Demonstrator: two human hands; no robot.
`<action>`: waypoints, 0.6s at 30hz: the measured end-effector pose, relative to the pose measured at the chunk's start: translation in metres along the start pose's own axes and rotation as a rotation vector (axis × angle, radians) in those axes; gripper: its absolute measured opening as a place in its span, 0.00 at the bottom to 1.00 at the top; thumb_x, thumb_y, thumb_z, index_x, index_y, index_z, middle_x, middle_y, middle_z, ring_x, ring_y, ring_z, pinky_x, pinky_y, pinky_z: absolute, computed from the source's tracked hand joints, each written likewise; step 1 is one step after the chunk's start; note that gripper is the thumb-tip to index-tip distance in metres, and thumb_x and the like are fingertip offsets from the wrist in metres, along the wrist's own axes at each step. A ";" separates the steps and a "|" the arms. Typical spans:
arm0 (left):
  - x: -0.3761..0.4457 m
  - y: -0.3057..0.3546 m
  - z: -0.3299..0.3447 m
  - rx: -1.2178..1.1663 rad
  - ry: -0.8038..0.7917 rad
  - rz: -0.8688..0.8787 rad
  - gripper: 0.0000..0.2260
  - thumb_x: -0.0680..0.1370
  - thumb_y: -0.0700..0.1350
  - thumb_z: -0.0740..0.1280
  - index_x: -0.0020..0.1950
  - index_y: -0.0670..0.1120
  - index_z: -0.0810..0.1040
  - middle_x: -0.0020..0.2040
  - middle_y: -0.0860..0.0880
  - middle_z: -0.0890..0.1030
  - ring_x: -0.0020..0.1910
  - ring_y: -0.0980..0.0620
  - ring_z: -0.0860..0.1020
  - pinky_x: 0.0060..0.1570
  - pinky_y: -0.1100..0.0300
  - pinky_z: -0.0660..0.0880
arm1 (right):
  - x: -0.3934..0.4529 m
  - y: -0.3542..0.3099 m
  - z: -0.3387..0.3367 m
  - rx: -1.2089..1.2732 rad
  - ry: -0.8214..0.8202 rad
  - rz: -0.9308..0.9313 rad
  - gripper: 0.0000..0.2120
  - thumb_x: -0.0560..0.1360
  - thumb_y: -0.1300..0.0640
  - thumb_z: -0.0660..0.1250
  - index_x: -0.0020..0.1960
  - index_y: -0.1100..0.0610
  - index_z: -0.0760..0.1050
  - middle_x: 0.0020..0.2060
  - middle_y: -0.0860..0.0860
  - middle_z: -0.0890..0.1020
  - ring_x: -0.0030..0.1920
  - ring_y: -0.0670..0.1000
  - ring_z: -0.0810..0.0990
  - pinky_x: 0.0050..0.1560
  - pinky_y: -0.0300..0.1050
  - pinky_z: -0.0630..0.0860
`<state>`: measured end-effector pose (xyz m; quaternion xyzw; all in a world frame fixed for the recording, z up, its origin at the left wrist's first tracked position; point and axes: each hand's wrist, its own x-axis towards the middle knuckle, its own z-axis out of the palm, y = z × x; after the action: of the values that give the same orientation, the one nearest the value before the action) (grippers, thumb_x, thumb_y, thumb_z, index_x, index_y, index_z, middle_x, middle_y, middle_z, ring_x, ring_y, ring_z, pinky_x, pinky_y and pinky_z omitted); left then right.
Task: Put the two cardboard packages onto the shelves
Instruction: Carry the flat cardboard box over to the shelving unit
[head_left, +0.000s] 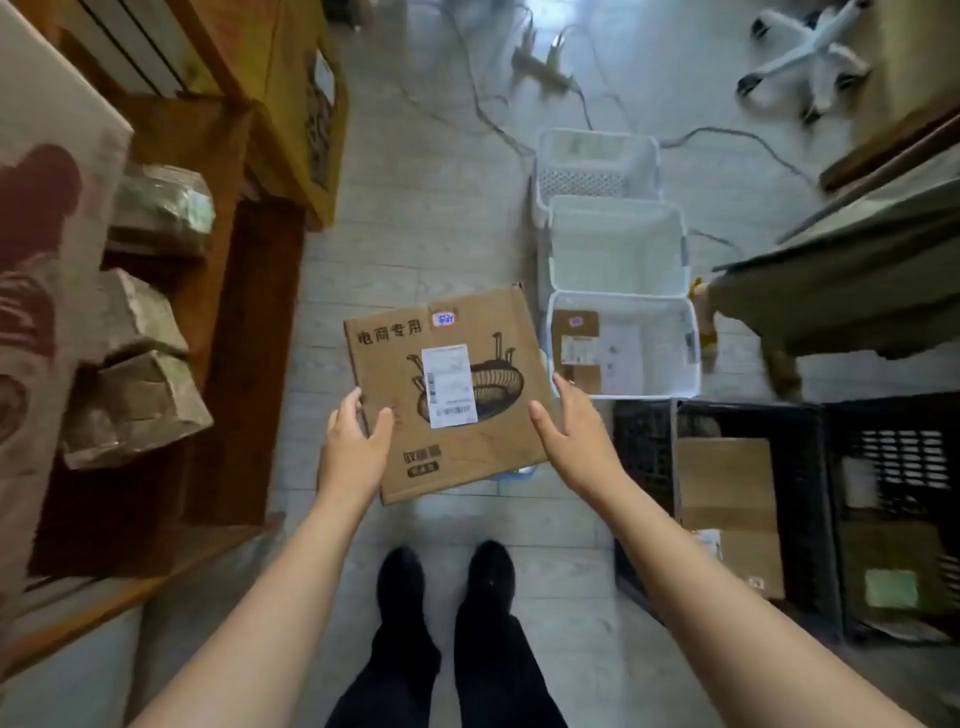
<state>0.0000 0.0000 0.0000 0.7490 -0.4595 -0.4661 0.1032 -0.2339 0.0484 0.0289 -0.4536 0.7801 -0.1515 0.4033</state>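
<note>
A: Where is the flat brown cardboard package with the printed fan drawing and white shipping label (447, 387)?

B: Out in front of the person, above the pale tiled floor (426, 244), between the two bare hands. The left hand (358, 441) is at its near-left corner, thumb lying on the top face, fingers curled round the left edge. The right hand (569, 428) is at the right edge, fingers spread and reaching along the side. I judge both hands are gripping it by opposite sides, though the undersides of the fingers are hidden, so how firm the hold is I cannot say.

A: Which way does it have to go?

B: To the left. The brown wooden shelves (228, 270) stand at the person's left, with several tape-wrapped parcels (140, 405) already on them. The package is roughly square and tilted, far edge turned slightly to the right. The left hand is nearer the shelves, so it would likely lead the swing.

A: And the second package?

B: Probably the small brown cardboard box (576, 343) lying in the nearest white plastic basket (691, 343), just right of the held package. Other cardboard lies in the black plastic crates (810, 519) too.
</note>
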 end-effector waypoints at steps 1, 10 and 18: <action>0.011 -0.011 0.011 0.002 0.006 -0.005 0.26 0.81 0.53 0.61 0.78 0.49 0.63 0.74 0.44 0.69 0.69 0.44 0.72 0.60 0.52 0.69 | 0.012 0.013 0.013 -0.006 0.008 -0.002 0.25 0.81 0.51 0.61 0.75 0.59 0.63 0.71 0.57 0.71 0.72 0.55 0.67 0.64 0.39 0.60; 0.109 -0.090 0.079 -0.136 0.100 -0.144 0.37 0.76 0.60 0.65 0.81 0.49 0.56 0.78 0.45 0.65 0.75 0.44 0.66 0.72 0.43 0.66 | 0.109 0.110 0.093 -0.115 0.046 0.113 0.43 0.76 0.39 0.63 0.81 0.56 0.47 0.80 0.54 0.53 0.80 0.53 0.51 0.77 0.55 0.53; 0.143 -0.134 0.097 -0.447 -0.023 -0.279 0.35 0.72 0.62 0.71 0.74 0.48 0.69 0.64 0.48 0.81 0.57 0.49 0.82 0.51 0.55 0.81 | 0.144 0.145 0.104 0.259 -0.026 0.235 0.42 0.70 0.38 0.71 0.78 0.46 0.57 0.72 0.49 0.72 0.69 0.51 0.72 0.69 0.49 0.69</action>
<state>0.0228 -0.0107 -0.2173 0.7583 -0.2385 -0.5743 0.1956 -0.2769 0.0213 -0.1942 -0.3054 0.7965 -0.1964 0.4835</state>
